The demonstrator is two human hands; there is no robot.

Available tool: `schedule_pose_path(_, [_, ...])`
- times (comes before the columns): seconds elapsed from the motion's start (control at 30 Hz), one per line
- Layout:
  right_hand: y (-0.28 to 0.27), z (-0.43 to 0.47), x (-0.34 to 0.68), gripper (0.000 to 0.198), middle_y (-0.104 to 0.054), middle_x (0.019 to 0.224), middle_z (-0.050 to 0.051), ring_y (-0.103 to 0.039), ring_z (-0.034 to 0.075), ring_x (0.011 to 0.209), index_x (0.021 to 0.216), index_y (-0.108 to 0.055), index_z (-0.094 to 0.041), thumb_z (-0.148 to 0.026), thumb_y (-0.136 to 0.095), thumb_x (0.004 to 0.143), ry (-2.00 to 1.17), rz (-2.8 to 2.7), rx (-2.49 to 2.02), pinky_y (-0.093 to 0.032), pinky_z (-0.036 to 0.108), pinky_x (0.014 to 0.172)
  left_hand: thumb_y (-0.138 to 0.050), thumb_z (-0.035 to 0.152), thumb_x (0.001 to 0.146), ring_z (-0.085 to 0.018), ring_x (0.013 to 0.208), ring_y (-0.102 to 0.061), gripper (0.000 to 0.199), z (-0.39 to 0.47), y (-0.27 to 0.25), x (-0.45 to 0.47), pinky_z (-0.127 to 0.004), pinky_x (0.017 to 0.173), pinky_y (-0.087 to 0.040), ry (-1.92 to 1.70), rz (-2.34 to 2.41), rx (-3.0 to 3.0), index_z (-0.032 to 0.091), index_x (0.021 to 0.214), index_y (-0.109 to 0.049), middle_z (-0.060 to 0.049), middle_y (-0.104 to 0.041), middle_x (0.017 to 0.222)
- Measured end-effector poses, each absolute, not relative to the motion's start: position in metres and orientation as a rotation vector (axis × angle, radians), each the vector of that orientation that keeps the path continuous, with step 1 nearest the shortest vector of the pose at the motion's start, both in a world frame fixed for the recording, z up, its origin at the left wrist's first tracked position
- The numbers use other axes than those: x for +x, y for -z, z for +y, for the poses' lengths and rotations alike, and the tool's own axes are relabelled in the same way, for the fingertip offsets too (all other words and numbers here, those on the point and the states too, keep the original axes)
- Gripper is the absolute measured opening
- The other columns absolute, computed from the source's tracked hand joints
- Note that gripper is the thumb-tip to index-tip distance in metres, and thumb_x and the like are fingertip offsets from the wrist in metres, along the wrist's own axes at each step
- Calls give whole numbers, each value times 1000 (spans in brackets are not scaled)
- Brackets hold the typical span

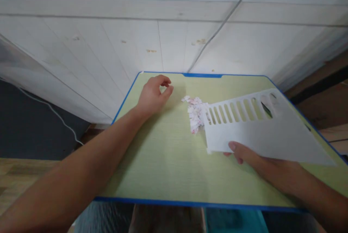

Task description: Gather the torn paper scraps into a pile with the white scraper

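Observation:
My right hand [244, 155] grips the near edge of a white flat panel [252, 135], thumb on top and fingers beneath. A row of rounded slots runs along the panel's far side. Its left edge lies against a pile of torn paper scraps [195, 113], white with pinkish marks, and covers part of it. Left of the scraps, my left hand [156, 93] is over the table, fingers loosely curled and thumb apart, with nothing visible in it. Through the right-hand slots shows something dark green [266, 109] that I cannot make out.
The pale yellow-green table [163, 167] has a blue rim and stands against a white panelled wall [141, 37]. A grey cable [223, 23] runs down the wall behind it. Below the near edge are a brown item and a turquoise container [235, 220].

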State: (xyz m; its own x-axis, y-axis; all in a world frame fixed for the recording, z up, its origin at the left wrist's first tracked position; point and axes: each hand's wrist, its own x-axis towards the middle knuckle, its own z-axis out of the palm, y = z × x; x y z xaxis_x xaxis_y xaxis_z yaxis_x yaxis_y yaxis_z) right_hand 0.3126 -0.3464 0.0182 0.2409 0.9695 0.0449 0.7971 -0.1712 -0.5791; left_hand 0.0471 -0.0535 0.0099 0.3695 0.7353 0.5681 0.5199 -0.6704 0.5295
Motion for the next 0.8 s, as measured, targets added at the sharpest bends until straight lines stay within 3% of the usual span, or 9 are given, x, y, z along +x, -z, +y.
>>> schedule_pose_path(0.1, [-17,-380,325,48,-78,70,3,-72,29,65,66,-77,-34,-64,-65,101,-569,-1490,-2079,-63,42,65,-66,29,96,-30,112,-70,13,-61,-6,53,-47,107,-54,-1163,1029,2475,24,107,-71,-7,-80,113])
schedule_pose_path(0.17, [-18,-384,328,54,-81,75,3,-76,30,73,60,-73,-33,-65,-64,103,-552,-1540,-1988,-66,44,79,-64,27,97,-31,113,-69,14,-64,-4,60,-49,106,-53,-1149,942,2512,24,109,-71,-9,-80,115])
schedule_pose_path(0.23, [-22,-371,325,55,-85,90,4,-80,35,94,64,-75,-33,-65,-58,107,-429,-1519,-2008,-61,53,107,-63,24,96,-32,114,-69,16,-64,-3,66,-50,106,-53,-1166,886,2517,25,111,-71,-9,-79,116])
schedule_pose_path(0.3, [-25,-348,316,56,-83,84,4,-79,35,91,62,-73,-33,-63,-59,106,-329,-1414,-1995,-55,57,114,-63,22,96,-32,115,-68,18,-61,-5,70,-50,108,-52,-1209,877,2499,26,112,-71,-8,-78,117])
schedule_pose_path(0.37, [-28,-328,306,52,-80,78,5,-77,33,86,63,-72,-32,-59,-60,107,-345,-1331,-1954,-59,52,106,-64,20,96,-31,116,-67,19,-58,-7,73,-50,109,-52,-1247,888,2481,27,112,-71,-8,-78,118])
schedule_pose_path(0.43, [-28,-320,299,47,-75,68,4,-72,28,71,67,-74,-32,-57,-63,105,-413,-1307,-1924,-62,45,85,-65,21,96,-31,117,-67,18,-55,-8,73,-49,109,-52,-1268,897,2472,27,112,-70,-8,-78,118])
schedule_pose_path(0.57, [-25,-336,299,47,-61,51,1,-57,22,47,62,-72,-30,-55,-68,101,-595,-1222,-1961,-50,40,53,-65,22,96,-32,117,-67,18,-53,-5,73,-50,109,-52,-1269,919,2503,27,112,-70,-9,-77,118])
schedule_pose_path(0.67, [-25,-343,305,48,-65,54,2,-60,22,49,57,-65,-29,-51,-70,99,-619,-1156,-1960,-50,39,54,-65,21,95,-33,117,-67,19,-51,-1,73,-51,109,-52,-1265,963,2525,27,113,-69,-9,-77,118])
schedule_pose_path(0.8, [-28,-322,303,46,-70,60,2,-64,23,57,65,-75,-29,-56,-67,102,-534,-1290,-1904,-54,39,67,-65,18,94,-33,118,-66,22,-44,5,74,-51,108,-52,-1277,1035,2519,28,113,-68,-10,-76,121])
